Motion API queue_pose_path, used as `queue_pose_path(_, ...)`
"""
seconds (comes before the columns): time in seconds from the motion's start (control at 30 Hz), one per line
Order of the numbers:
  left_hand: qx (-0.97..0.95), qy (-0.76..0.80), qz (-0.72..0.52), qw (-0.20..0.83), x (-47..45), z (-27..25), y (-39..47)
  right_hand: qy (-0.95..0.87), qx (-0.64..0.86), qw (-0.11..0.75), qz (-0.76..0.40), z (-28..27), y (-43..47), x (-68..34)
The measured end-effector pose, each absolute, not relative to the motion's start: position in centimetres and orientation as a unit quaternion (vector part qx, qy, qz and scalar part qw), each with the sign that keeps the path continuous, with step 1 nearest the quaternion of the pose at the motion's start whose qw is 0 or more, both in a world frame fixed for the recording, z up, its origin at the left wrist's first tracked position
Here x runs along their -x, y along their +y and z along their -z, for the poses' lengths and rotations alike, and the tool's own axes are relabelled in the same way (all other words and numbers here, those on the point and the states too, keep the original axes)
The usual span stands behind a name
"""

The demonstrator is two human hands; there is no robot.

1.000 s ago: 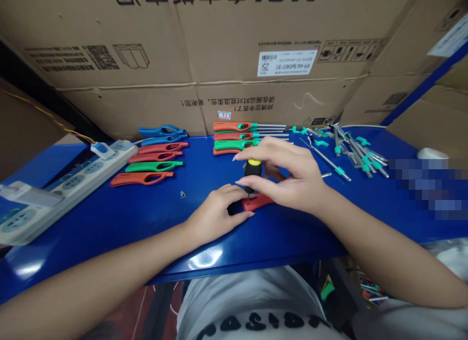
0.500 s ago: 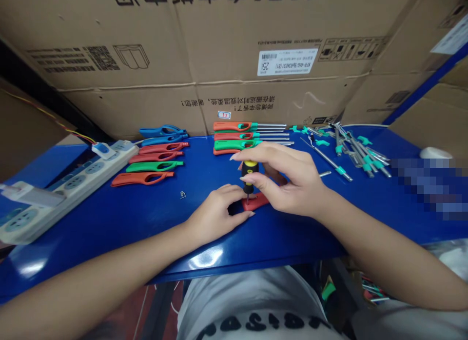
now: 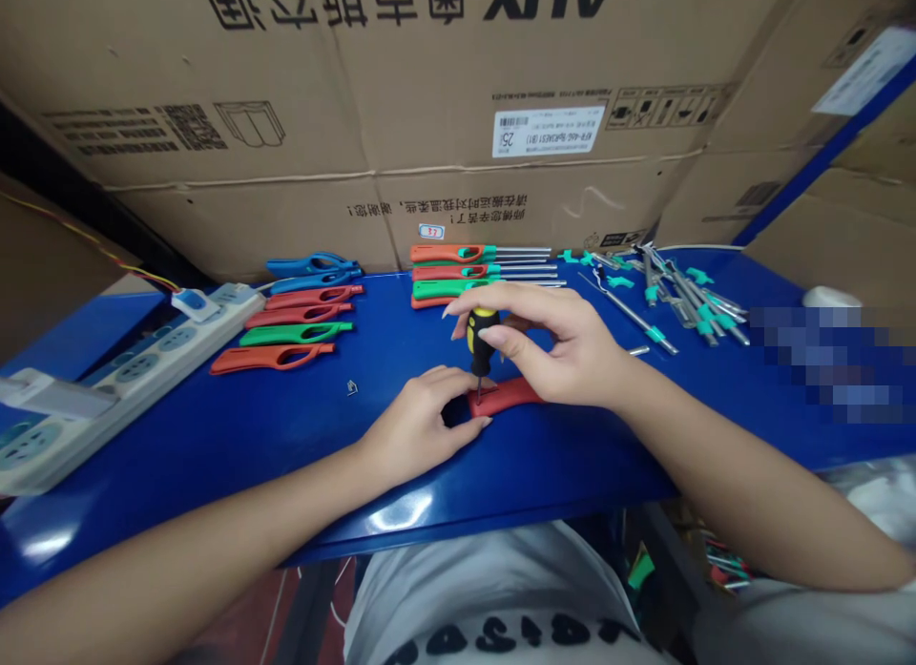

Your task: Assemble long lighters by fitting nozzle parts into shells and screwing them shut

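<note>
A red lighter handle (image 3: pixel 511 396) lies on the blue table, its left end pinched between the thumb and fingers of my left hand (image 3: pixel 422 417). My right hand (image 3: pixel 558 345) is closed around a short black and yellow screwdriver (image 3: pixel 481 342). The screwdriver stands nearly upright, its tip on the left end of the handle. My right hand hides the handle's far right part. A little heap of small screws (image 3: pixel 351 387) lies to the left of my left hand.
Behind to the left are several coloured handle shells (image 3: pixel 276 360) beside a white power strip (image 3: pixel 135 369). Lighters with metal tubes (image 3: pixel 447 288) lie at the back middle. Loose metal tubes with green parts (image 3: pixel 687 298) are piled right. A cardboard box (image 3: pixel 286 64) walls the back.
The screwdriver's top leans slightly more to the right, and more of its grip shows. The whole view has shifted a little; both hands keep their hold.
</note>
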State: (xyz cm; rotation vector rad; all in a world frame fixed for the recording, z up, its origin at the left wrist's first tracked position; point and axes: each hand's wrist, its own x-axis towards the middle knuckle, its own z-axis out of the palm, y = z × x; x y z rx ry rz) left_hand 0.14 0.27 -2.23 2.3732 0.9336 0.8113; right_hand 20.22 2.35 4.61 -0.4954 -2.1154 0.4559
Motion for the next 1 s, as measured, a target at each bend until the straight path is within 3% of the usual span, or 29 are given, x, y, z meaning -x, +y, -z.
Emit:
queue_pose_path(0.43, -0.86, 0.348, -0.313, 0.203, -0.3, 2.6, 0.2, -0.874, 0.177, 0.445, -0.084, -4.4, 2.2, -19.8)
queue_pose_path(0.73, -0.851, 0.364, -0.311, 0.215, -0.4, 3.0, 0.4, -0.869, 0.233, 0.432, 0.067, -3.8, 1.2, -19.3)
queue_pose_path(1.0, -0.845, 0.387, -0.302, 0.211, -0.3, 2.8, 0.2, -0.878, 0.194, 0.398, -0.181, -5.0, 1.5, -19.6)
